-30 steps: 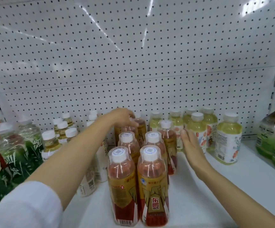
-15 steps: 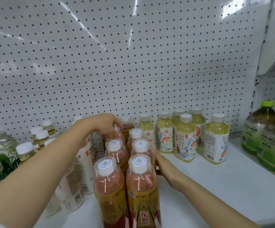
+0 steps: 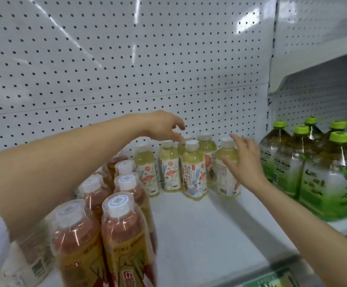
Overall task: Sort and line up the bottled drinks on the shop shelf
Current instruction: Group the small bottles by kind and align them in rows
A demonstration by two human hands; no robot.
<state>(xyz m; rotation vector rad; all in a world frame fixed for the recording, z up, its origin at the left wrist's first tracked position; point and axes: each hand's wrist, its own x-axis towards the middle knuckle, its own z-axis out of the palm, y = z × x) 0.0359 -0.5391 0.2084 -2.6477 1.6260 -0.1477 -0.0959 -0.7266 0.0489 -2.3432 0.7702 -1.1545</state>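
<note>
L hand [image 3: 164,127]: fingers loosely spread, holding nothing, hovering over white caps at far end of pale yellow-green plastic tea bottles [image 3: 193,168].
R hand [image 3: 244,162]: fingers spread wide, palm against rightmost pale bottle [image 3: 227,166], not curled round it.
Task items: pale bottles bunched unevenly at far side of white shelf [image 3: 199,235]; red-brown plastic bottles w/ gold labels [image 3: 124,230] in near-left rows.
Risk: sideways shove could topple pale bottles, knock neighbours; big green-capped jugs [image 3: 321,175] close on right.

On the white shelf [image 3: 220,235], the left hand [image 3: 164,126] hovers with loose fingers over the pale yellow tea bottles [image 3: 193,172]. The right hand [image 3: 244,160] touches the rightmost tea bottle [image 3: 227,162] (fingers spread), near the green-capped bottles [image 3: 324,172]. The reddish bottles [image 3: 124,224] stand in front.
</note>
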